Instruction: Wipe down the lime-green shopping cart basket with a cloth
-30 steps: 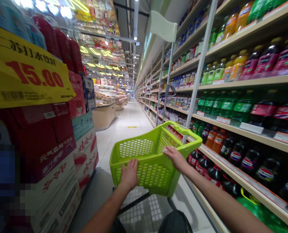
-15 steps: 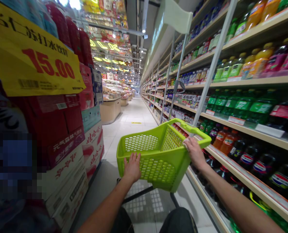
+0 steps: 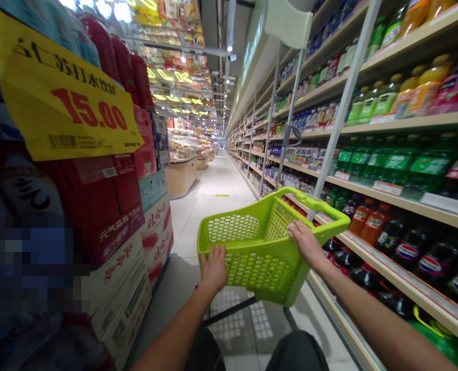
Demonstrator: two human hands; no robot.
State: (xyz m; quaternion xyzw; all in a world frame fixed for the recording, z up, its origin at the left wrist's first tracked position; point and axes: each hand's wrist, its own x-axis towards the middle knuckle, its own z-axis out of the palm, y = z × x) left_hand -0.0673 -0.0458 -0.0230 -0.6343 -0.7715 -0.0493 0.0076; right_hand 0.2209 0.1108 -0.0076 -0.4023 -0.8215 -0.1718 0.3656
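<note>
A lime-green plastic shopping cart with perforated walls stands sideways before me, its handle to the right. My left hand lies against the near wall at the cart's left end, fingers stretched toward the rim. At the near rim close to the handle, my right hand has its fingers bent over the edge. A small crumpled white wipe shows at its fingertips; exactly how it is held is partly hidden. The visible inside of the basket is bare green plastic.
Shelves of bottled drinks line the right side, close to the cart. Stacked drink cartons with a yellow price sign rise on the left. A tiled aisle runs ahead past a wooden display counter.
The whole scene, cart included, has shifted right in view. Relative to the cart, my right hand has slid along the near rim away from the handle. My left hand stays near the left end.
</note>
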